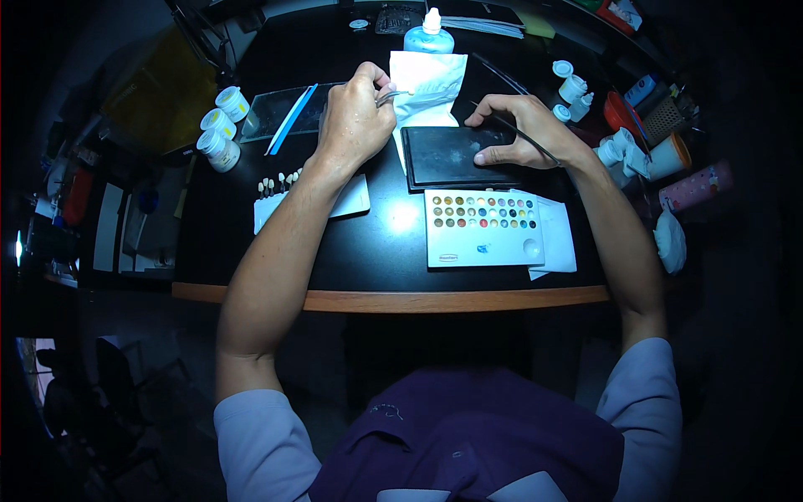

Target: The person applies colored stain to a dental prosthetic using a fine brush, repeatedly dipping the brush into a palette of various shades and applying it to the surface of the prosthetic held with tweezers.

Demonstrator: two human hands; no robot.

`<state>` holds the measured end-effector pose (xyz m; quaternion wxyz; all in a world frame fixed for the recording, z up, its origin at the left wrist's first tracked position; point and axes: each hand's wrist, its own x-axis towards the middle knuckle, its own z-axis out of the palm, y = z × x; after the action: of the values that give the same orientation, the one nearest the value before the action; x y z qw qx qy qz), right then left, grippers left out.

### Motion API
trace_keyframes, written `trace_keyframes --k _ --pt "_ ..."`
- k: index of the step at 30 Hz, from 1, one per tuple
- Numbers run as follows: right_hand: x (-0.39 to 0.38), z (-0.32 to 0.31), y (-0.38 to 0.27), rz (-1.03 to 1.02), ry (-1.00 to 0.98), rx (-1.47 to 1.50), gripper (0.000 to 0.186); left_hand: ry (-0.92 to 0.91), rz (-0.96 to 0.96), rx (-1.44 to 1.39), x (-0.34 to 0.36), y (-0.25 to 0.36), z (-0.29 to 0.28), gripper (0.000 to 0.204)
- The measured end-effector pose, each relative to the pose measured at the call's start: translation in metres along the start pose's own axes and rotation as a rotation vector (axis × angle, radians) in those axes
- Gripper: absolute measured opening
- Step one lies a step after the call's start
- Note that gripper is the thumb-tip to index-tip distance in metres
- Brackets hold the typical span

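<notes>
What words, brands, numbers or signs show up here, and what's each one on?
White palette: a red boxed label near its lower left corner; I won't copy its wording.
White jars on the left: label print, too small and blurred to read.
Purple garment: a pale stitched mark, not legible.
I can make out no other readable text.

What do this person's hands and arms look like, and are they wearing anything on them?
The left hand and right hand are ordinary human hands, with no gloves, watch or bracelet in sight. The left forearm and right forearm are bare too. The left sleeve and right sleeve are short and pale blue-grey.
</notes>
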<state>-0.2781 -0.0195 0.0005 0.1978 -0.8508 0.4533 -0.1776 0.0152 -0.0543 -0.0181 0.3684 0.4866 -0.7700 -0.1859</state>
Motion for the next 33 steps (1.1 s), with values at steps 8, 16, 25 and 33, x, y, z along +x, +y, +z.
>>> trace_keyframes --k 8,16,25,33 --pt "-0.021 -0.001 -0.008 0.004 0.083 0.134 0.033 0.103 0.038 0.089 -0.003 0.003 0.010 0.012" --pt "-0.037 0.004 -0.035 -0.215 0.141 0.042 0.023 0.110 0.025 0.081 -0.002 0.003 0.006 0.010" --pt "-0.035 0.012 -0.022 -0.193 0.199 -0.005 0.033 0.109 0.044 0.043 -0.004 0.001 0.007 0.011" --pt "-0.038 0.007 -0.039 -0.250 0.229 -0.160 0.046 0.097 0.037 0.029 -0.003 0.002 0.009 0.011"
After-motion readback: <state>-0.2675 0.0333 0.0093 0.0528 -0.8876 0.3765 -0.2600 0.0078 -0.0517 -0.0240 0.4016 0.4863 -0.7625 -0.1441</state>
